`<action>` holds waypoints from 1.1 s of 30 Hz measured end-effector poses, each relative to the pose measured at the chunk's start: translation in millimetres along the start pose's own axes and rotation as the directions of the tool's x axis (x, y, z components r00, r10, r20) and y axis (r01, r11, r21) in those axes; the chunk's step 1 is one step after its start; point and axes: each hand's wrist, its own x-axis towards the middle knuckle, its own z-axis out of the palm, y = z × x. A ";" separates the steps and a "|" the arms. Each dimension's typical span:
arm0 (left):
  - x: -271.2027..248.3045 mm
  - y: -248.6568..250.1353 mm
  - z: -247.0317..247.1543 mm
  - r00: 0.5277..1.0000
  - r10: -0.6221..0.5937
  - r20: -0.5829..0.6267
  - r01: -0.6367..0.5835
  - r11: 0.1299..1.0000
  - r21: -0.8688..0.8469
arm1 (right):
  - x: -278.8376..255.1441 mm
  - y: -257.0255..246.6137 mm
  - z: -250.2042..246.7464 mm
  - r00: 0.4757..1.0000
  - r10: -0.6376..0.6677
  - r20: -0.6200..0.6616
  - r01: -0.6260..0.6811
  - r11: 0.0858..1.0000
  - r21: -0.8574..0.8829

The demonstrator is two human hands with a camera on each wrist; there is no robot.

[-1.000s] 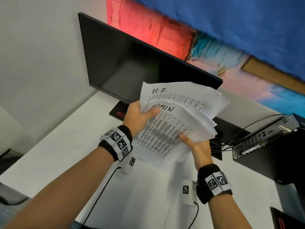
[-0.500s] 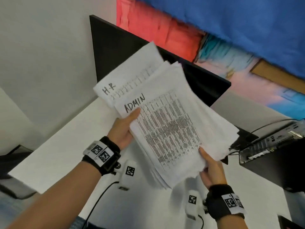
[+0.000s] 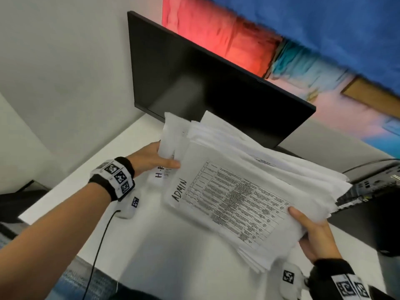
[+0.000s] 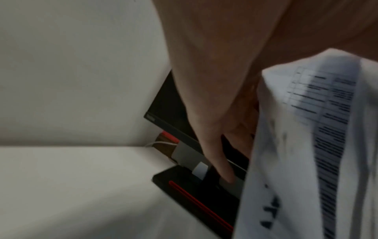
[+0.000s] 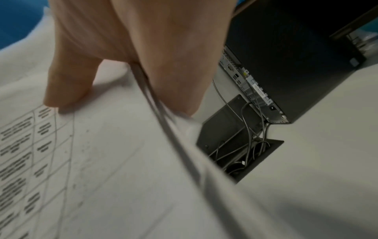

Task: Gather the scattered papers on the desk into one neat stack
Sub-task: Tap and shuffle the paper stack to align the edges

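The bundle of papers (image 3: 244,191), upright a moment ago, now tips down flat just above the desk (image 3: 91,169), left hand (image 3: 151,159) and right hand (image 3: 318,237) each gripping an end, so it looks nearly ready to lay down.
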 end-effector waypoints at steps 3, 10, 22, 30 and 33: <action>8.8 -12.5 19.3 0.999 -0.024 -0.032 0.022 0.998 -0.058 | 0.2 7.0 8.9 1.000 0.016 0.015 -0.016 1.000 -0.007; 14.9 -15.0 39.3 0.955 0.055 -0.290 -0.097 0.986 -0.132 | -2.5 3.9 35.0 0.987 -0.152 -0.043 0.149 0.987 -0.063; 36.8 -57.8 53.7 0.961 0.111 -0.254 -0.100 0.993 0.054 | 17.8 66.8 12.6 0.989 -0.076 -0.130 0.024 0.934 -0.357; 21.9 -17.4 46.8 0.860 0.245 -0.447 -0.338 0.931 -0.140 | -1.8 4.0 34.2 0.947 -0.298 -0.120 0.249 0.917 -0.312; 23.5 -30.3 51.4 0.858 0.241 -0.453 -0.319 0.942 -0.104 | 6.8 33.6 31.2 0.983 -0.124 -0.137 0.078 0.951 -0.299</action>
